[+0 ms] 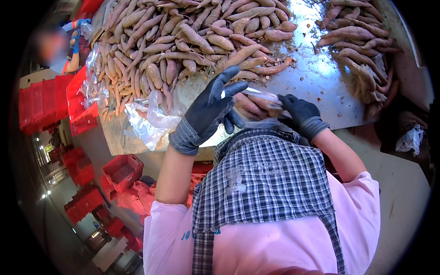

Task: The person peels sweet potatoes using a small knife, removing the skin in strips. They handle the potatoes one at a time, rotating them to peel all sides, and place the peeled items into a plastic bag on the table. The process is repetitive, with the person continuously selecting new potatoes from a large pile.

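From where I stand, a clear plastic bag [263, 95] with elongated reddish-brown sweet potatoes [247, 108] inside is at centre frame, by the near edge of a grey metal table [321, 87]. Black-gloved right hand [300, 112]: closed on the bag's right end. Black-gloved left hand [214, 106]: fingers spread wide at the bag's left — whether they touch it, I cannot tell. Large heap of brownish tapered roots [169, 46], upper left to upper centre; crumpled translucent plastic [149, 120] below it.
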### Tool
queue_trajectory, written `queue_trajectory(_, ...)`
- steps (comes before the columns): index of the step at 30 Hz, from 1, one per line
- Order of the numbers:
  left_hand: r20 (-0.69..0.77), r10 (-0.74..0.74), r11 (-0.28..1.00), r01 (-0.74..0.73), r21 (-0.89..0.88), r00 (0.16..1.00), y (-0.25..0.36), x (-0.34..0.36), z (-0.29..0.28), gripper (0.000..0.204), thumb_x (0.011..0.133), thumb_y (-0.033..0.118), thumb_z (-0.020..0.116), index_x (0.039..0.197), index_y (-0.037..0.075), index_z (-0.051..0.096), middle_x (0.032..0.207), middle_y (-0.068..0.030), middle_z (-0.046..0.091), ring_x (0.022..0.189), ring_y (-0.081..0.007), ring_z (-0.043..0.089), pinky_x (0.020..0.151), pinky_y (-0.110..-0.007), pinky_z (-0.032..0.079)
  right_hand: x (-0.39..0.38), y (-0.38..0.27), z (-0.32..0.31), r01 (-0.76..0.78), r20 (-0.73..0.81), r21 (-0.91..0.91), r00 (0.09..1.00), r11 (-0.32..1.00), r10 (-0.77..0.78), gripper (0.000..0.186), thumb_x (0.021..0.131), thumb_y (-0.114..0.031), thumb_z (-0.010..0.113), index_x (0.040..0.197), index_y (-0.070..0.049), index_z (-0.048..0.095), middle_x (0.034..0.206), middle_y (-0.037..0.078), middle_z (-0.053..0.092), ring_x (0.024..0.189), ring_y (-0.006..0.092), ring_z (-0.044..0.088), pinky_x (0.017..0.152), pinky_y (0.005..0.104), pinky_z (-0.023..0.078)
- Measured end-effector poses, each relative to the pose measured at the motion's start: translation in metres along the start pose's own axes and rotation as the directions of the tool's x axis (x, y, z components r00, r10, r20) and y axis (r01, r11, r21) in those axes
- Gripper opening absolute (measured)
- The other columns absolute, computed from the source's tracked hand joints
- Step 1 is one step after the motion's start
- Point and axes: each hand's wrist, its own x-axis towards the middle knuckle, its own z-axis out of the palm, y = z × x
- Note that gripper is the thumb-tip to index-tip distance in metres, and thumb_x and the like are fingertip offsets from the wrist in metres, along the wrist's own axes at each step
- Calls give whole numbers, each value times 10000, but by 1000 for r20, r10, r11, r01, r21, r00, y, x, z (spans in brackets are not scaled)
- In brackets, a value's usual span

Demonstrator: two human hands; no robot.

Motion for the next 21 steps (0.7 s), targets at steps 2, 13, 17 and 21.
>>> queue_trajectory(2,-24,-8,996,10,92,1000,1,-4,-2,614,889,194,473,1397,18,177,1316,-191,444,639,-158,638,453,-185,463,-3,9,0,-111,8,-8,994,994,111,559,803,-362,600,1293,-159,423,1188,152,541,955,323,597,783,405,488)
queue_trajectory(13,123,129,991,-126,-33,984,6,-1,15,634,881,221,515,1385,4,198,1310,-198,453,569,-106,615,422,-164,438,56,-11,7,-19,-257,92,966,996,42,403,747,-317,639,1108,-151,576,997,116,606,877,325,598,734,406,487)
queue_trajectory(17,-112,187,974,-199,-110,976,-3,-32,-16,625,889,173,516,1398,20,188,1233,-220,518,458,-30,520,398,-125,368,37,17,-18,-204,-163,45,964,978,208,365,714,-220,660,1067,-151,602,930,140,639,848,328,617,754,393,492)
queue_trajectory(21,-127,83,996,-78,48,988,-31,-24,-23,629,877,133,511,1402,22,183,1240,-206,515,589,-133,609,488,-201,461,26,44,-34,-116,-33,268,991,957,129,215,800,-173,581,995,-101,634,893,140,652,802,321,623,716,396,487)
